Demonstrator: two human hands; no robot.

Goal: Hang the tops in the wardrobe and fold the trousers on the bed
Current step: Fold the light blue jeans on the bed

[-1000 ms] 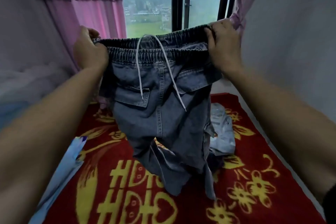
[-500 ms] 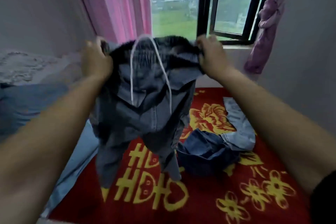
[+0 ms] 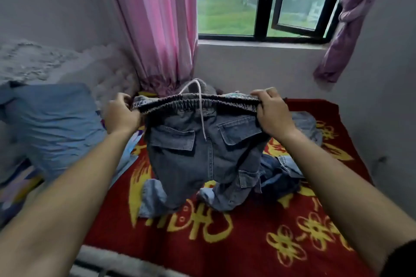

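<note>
Now lowered, the grey denim trousers [image 3: 202, 159] touch the red bed [image 3: 247, 243]. Folding can start: the left hand [image 3: 121, 114] and right hand [image 3: 273, 112] grip the waistband [image 3: 180, 104].

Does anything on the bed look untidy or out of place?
Yes. A pair of blue jeans lies crumpled in a heap on the red blanket, just right of the grey trousers, not folded.
</note>
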